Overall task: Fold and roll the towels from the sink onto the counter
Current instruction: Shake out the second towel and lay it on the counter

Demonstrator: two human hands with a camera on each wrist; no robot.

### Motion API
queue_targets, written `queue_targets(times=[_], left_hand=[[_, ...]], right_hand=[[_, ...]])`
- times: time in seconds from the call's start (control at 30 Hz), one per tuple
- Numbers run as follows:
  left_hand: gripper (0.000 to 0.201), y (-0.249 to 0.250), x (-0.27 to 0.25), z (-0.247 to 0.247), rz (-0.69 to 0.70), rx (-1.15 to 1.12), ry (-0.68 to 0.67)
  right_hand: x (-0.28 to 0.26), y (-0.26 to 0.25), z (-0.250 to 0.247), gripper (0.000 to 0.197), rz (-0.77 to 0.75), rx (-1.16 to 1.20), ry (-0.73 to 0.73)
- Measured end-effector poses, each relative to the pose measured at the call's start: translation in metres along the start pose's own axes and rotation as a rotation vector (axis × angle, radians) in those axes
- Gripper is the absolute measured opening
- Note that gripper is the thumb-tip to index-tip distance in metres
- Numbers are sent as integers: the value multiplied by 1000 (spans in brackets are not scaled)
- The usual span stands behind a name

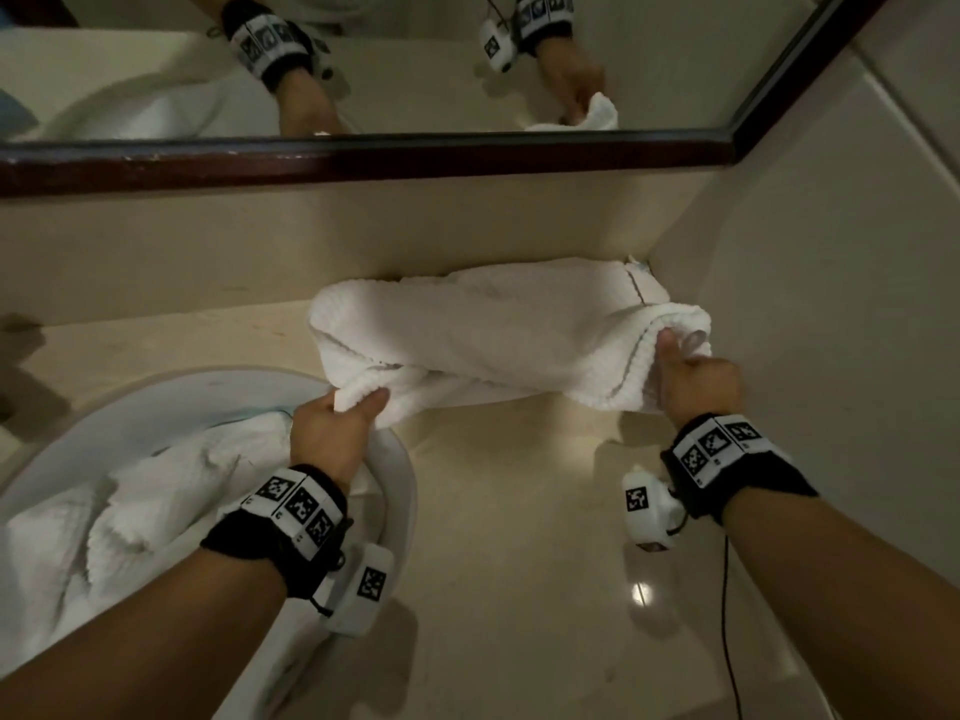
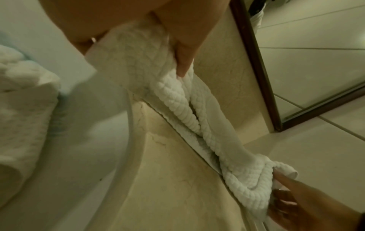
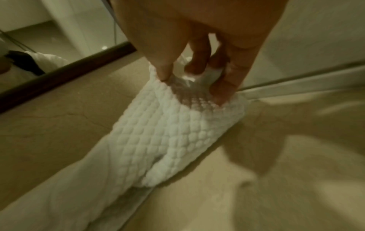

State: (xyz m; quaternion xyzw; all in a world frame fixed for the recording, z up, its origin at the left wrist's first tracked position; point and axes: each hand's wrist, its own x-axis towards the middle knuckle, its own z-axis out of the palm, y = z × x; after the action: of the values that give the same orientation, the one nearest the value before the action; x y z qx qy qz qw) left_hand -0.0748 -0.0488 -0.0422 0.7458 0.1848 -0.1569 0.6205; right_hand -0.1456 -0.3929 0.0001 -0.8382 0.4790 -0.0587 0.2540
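Observation:
A white waffle-textured towel (image 1: 488, 330) is stretched between both hands just above the beige counter (image 1: 519, 511), close to the back wall. My left hand (image 1: 343, 413) pinches its near-left corner over the sink rim; the left wrist view shows that hand (image 2: 177, 51) gripping the bunched towel (image 2: 189, 112). My right hand (image 1: 691, 371) grips the right end, thumb up. In the right wrist view the right hand (image 3: 197, 75) pinches the towel's (image 3: 168, 132) folded edge. More white towels (image 1: 130, 511) lie crumpled in the round white sink (image 1: 400, 475) at the left.
A dark-framed mirror (image 1: 363, 158) runs along the back wall and reflects both hands. A tiled side wall (image 1: 831, 304) closes the counter on the right. A thin black cable (image 1: 727, 615) hangs from the right wrist over the counter.

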Motion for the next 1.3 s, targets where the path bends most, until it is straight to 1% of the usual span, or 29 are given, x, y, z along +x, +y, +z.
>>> queue_targets(times=[0.03, 0.13, 0.17, 0.2, 0.23, 0.27, 0.3, 0.33, 0.37, 0.43, 0.53, 0.6, 0.63, 0.7, 0.73, 0.77, 0.83, 0.87, 0.93, 0.97, 1.0, 1.03, 1.07, 1.1, 1.13, 1.17, 1.2, 1.27, 1.3], left_hand=[[13, 1, -1, 1, 4, -17, -3], [6, -7, 4, 2, -1, -30, -14], [1, -8, 3, 3, -3, -23, -16], [6, -9, 3, 3, 0, -25, -21], [10, -9, 2, 4, 1, -36, -29], [14, -9, 1, 5, -1, -49, -32], [17, -9, 0, 6, -12, -56, -29], [19, -9, -1, 7, -26, -66, -31], [22, -9, -1, 8, -37, -85, -38], [22, -8, -5, 10, -42, -112, -58], [12, -1, -9, 12, -42, -107, -83], [21, 3, -12, 11, -40, -92, -86], [34, 5, -13, 10, -43, -98, -92], [72, 8, -15, 6, -59, -107, -111], [80, 8, -16, 5, -70, -115, -136], [80, 10, -18, 4, -70, -135, -174], [67, 16, -24, 1, -73, -153, -276], [61, 18, -27, -1, -77, -148, -316], [46, 18, -30, -5, -94, -159, -341], [39, 17, -31, -7, -112, -178, -334], [35, 16, -32, -9, -132, -202, -329], [34, 16, -32, -11, -148, -226, -334], [36, 14, -32, -13, -161, -244, -337], [37, 12, -31, -15, -175, -257, -333], [39, 9, -32, -16, -196, -260, -320], [41, 5, -30, -18, -218, -264, -301], [44, 3, -31, -19, -235, -272, -283], [49, -4, -34, -21, -262, -293, -266], [47, -7, -37, -22, -270, -296, -267]], right_hand=[[-4, 1, 3, 70, 21, 14, -53], [-12, 11, 12, 43, -75, 119, -189], [-15, 16, 13, 54, -86, 147, -221], [-17, 20, 13, 78, -78, 174, -230], [-16, 27, 16, 93, -52, 165, -224], [-14, 32, 17, 87, -50, 111, -213], [-12, 35, 17, 67, -46, 28, -219], [-12, 35, 16, 42, -49, -36, -226], [-11, 36, 16, 27, -60, -69, -233], [-11, 34, 12, 19, -86, -31, -227], [-13, 25, 2, 12, -105, 103, -164], [-13, 20, -6, 22, -122, 136, -84], [-13, 18, -11, 26, -146, 148, -51], [-15, 12, -20, 27, -207, 178, 19], [-16, 10, -25, 28, -242, 196, 39], [-16, 6, -29, 29, -268, 209, 57], [-16, -1, -34, 30, -312, 228, 66], [-17, -4, -38, 29, -318, 287, 49], [-21, -12, -45, 24, -288, 448, -53], [-25, -14, -50, 23, -278, 523, -148], [-28, -15, -54, 28, -277, 546, -265], [-26, -11, -57, 46, -284, 533, -368], [-25, -7, -61, 70, -278, 510, -453], [-24, -2, -62, 89, -258, 496, -509], [-24, 5, -63, 99, -242, 496, -545], [-25, 11, -63, 101, -218, 481, -552], [-27, 16, -64, 96, -188, 452, -546], [-34, 31, -62, 76, -111, 378, -541], [-40, 41, -60, 66, -58, 353, -567]])
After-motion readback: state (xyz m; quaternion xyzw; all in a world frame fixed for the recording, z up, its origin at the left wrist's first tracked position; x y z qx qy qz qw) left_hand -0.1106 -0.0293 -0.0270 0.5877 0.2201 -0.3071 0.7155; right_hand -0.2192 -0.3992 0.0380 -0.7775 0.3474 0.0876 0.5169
